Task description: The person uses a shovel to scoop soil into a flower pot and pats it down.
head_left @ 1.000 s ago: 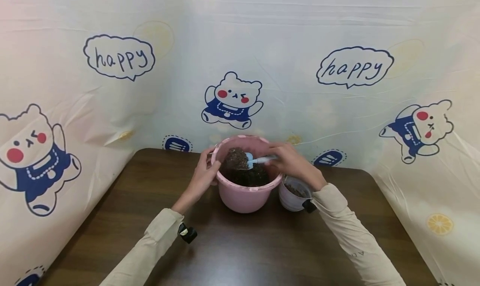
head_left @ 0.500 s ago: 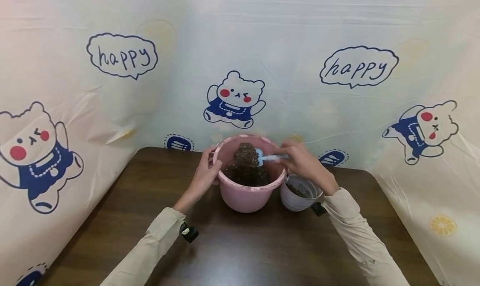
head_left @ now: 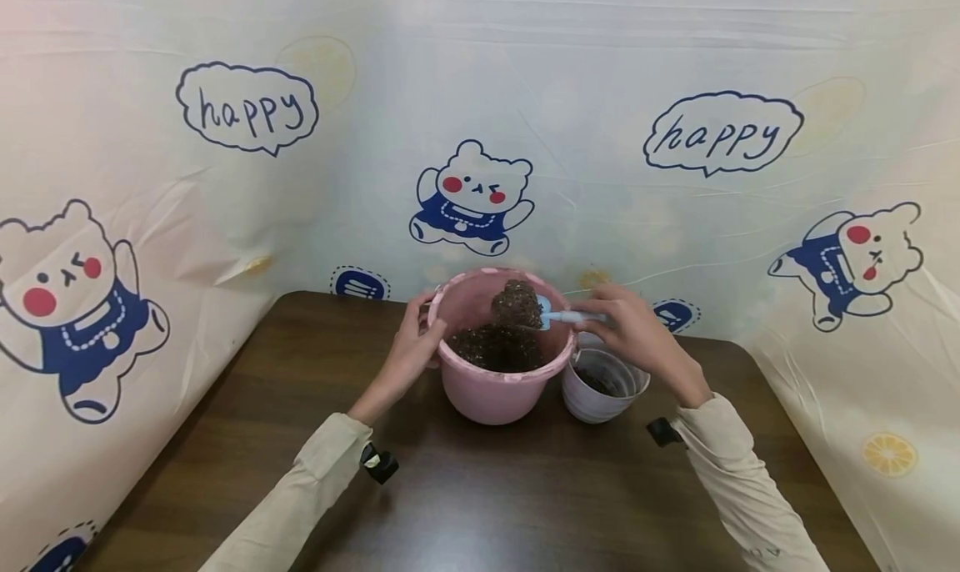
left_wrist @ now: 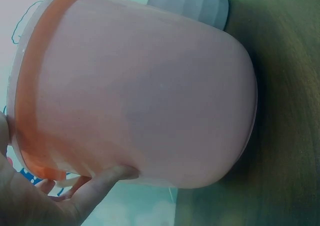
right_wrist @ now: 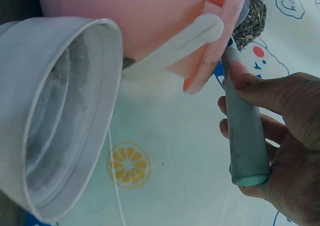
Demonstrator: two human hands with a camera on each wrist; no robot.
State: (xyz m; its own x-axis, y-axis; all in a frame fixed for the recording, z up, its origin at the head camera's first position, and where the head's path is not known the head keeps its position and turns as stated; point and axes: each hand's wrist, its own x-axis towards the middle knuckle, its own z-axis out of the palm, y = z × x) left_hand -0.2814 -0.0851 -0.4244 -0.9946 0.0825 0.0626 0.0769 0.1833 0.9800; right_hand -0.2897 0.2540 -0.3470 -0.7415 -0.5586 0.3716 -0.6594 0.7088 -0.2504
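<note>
A pink bucket [head_left: 491, 401] with dark soil [head_left: 495, 348] inside stands on the table. My left hand [head_left: 405, 351] holds its left side at the rim; in the left wrist view the thumb [left_wrist: 107, 181] presses the outer wall. My right hand [head_left: 641, 330] grips the grey handle [right_wrist: 245, 131] of a small trowel, whose light blue blade [head_left: 546, 312] bears a heaped lump of soil [head_left: 517, 305]. That load hangs over the bucket's right half. Just right of the bucket, under my right hand, is a whitish plastic pot [head_left: 600, 401] with a little soil [head_left: 592, 378] in it.
The brown wooden table [head_left: 480, 505] reaches out in front of both containers. A printed cloth [head_left: 600, 197] with bears and "happy" bubbles hangs close behind and at both sides. The bucket's white handle [right_wrist: 175, 46] slants down beside the pot.
My right hand has moved the loaded trowel rightward, from the bucket's left part toward its right rim. The left hand keeps its place on the bucket. The camera has shifted slightly.
</note>
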